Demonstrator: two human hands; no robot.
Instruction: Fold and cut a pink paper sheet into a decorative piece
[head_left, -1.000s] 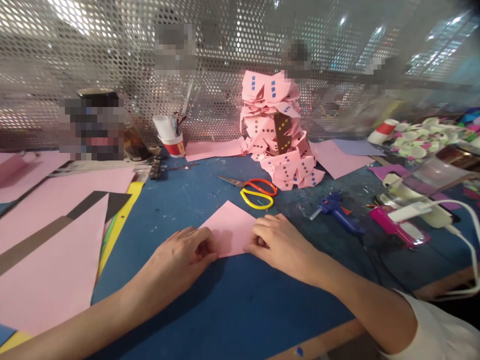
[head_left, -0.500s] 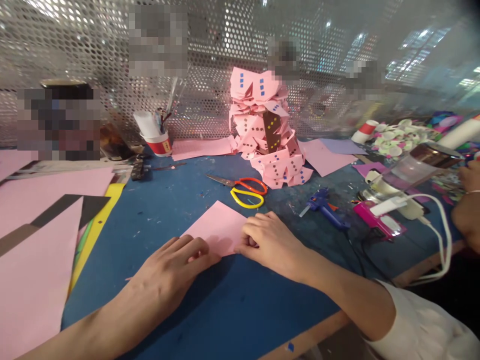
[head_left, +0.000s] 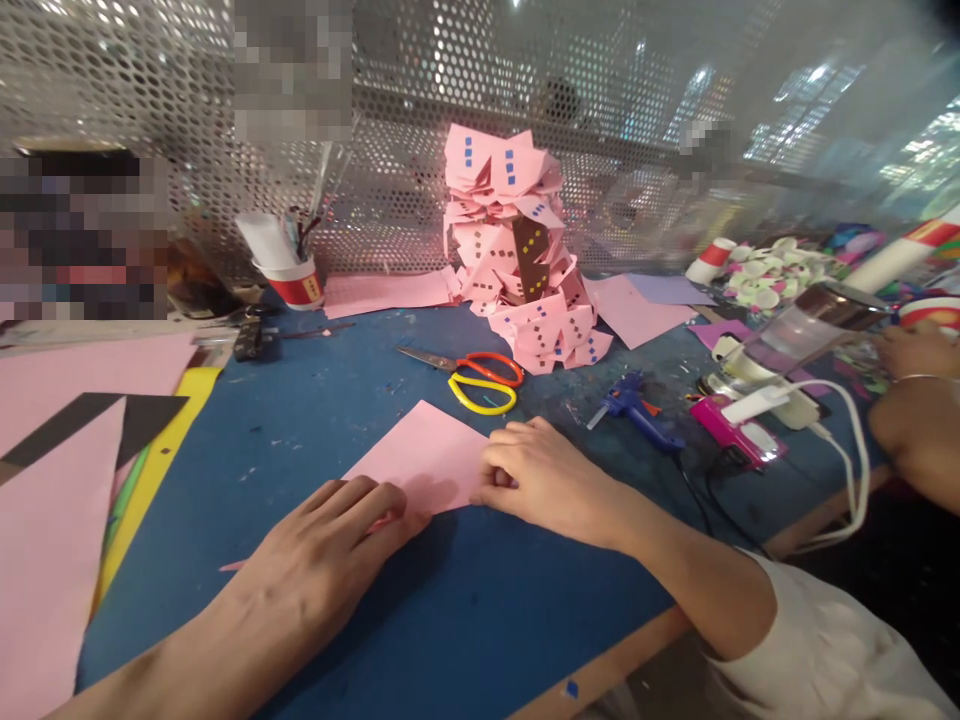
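Note:
A pink sheet of paper (head_left: 424,450) lies on the blue tabletop in front of me, one corner pointing away. My left hand (head_left: 341,535) has its curled fingers and thumb closed on the near left edge of the sheet. At the right side, my right hand (head_left: 536,480) pinches the sheet between thumb and bent fingers. The fingers cover both side corners, so any crease there is hidden. Just beyond the paper rest scissors (head_left: 469,378) with one red and one yellow handle. A blue glue gun (head_left: 637,408) lies to the right of my right hand.
A tiered pink paper construction (head_left: 517,250) with coloured squares stands at the back. Pink sheets (head_left: 45,560) are piled at left, near a paper cup (head_left: 292,285) of tools. A magenta power strip (head_left: 739,430) with a white cable lies right. Another person's hand (head_left: 919,350) is at far right.
The view has swung slightly right, so the scene sits further left. The gap between my hands along the paper's near edge has widened a little. More of the other person's arm shows.

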